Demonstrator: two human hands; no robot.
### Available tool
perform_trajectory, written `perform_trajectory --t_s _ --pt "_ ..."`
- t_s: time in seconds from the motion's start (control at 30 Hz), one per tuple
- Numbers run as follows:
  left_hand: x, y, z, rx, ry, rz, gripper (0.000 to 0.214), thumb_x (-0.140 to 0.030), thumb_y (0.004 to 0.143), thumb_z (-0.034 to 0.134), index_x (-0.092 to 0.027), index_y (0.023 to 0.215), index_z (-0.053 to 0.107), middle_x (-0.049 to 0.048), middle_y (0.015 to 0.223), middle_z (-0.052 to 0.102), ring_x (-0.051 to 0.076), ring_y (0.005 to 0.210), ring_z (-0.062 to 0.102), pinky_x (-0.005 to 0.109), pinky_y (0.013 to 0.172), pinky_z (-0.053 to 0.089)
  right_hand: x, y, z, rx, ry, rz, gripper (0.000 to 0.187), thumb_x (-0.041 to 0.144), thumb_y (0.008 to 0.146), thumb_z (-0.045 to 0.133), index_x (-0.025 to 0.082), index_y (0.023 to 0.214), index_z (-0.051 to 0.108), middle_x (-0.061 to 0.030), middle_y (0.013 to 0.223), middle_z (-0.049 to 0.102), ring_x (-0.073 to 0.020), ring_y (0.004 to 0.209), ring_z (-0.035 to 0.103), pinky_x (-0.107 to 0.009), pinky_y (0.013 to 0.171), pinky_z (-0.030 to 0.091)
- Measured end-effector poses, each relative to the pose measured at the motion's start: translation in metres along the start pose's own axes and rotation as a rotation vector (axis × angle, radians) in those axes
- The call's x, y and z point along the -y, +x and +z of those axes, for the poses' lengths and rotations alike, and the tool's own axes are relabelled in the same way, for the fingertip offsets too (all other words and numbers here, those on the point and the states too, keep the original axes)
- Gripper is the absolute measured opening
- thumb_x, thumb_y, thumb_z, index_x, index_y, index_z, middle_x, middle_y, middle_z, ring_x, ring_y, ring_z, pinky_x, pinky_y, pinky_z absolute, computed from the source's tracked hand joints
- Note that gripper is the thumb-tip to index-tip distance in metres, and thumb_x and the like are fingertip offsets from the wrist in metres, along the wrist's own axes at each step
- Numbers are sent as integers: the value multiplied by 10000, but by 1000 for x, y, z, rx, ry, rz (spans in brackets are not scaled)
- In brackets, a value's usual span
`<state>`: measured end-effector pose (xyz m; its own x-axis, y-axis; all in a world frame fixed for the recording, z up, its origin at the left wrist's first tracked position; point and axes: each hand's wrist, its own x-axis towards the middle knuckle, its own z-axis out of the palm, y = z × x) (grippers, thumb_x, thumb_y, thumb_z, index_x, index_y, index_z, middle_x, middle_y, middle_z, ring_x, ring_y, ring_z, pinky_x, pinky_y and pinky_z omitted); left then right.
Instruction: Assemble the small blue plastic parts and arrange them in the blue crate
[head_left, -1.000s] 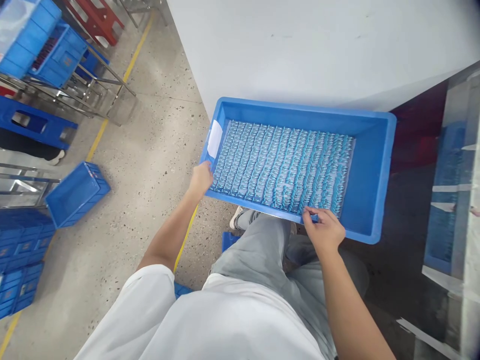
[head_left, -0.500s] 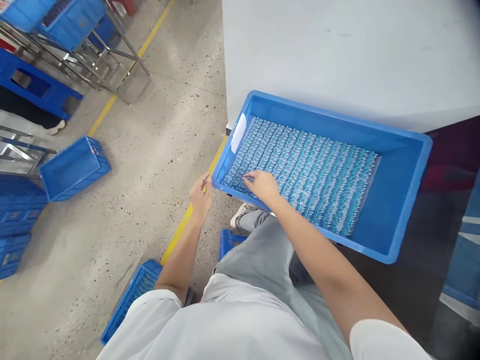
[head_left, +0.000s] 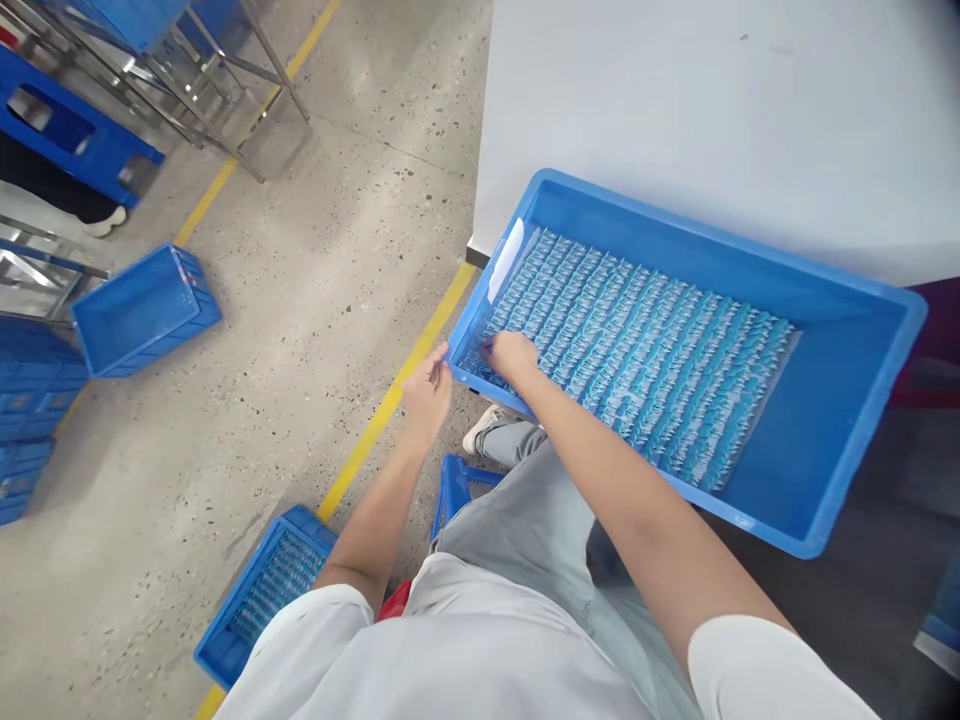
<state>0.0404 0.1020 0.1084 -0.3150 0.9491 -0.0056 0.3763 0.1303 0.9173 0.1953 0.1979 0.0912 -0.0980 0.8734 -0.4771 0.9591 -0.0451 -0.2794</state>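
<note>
blue bin [head_left: 847,400] hangs half off the white table [head_left: 712,110] over the lap. left hand [head_left: 429,385] pinches its near corner, right hand [head_left: 510,357] fingers curl on the small parts [head_left: 637,350] there. weak grip, could tip and spill.
</note>
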Motion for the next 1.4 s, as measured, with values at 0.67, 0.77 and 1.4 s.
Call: perform_trajectory --t_s 0.67,0.77,1.4 --pt "-3 2 -1 -16 81 3 325 -159 904 527 -242 1141 733 44 1042 775 176 971 732 357 944 593 -1 8 9 -3 3 26 306 386 913 597 184 1047 784 -185 1030 729 -329 1018 688 -392 848 516" --pt "-5 2 -2 -20 91 0 329 -151 897 525 -255 1129 736 36 1005 778 185 971 733 376 929 603 -1 9 10 2 15 26 295 378 918 596 198 1057 783 -178 1033 728 -330 1037 682 -401 863 513" --pt "1 2 -1 -11 59 3 353 -166 905 518 -278 1170 723 26 1138 757 172 1017 725 372 976 584 -3 10 13 13 27 53 287 386 882 652 227 1084 780 -143 1054 735 -269 1034 683 -330 866 502"
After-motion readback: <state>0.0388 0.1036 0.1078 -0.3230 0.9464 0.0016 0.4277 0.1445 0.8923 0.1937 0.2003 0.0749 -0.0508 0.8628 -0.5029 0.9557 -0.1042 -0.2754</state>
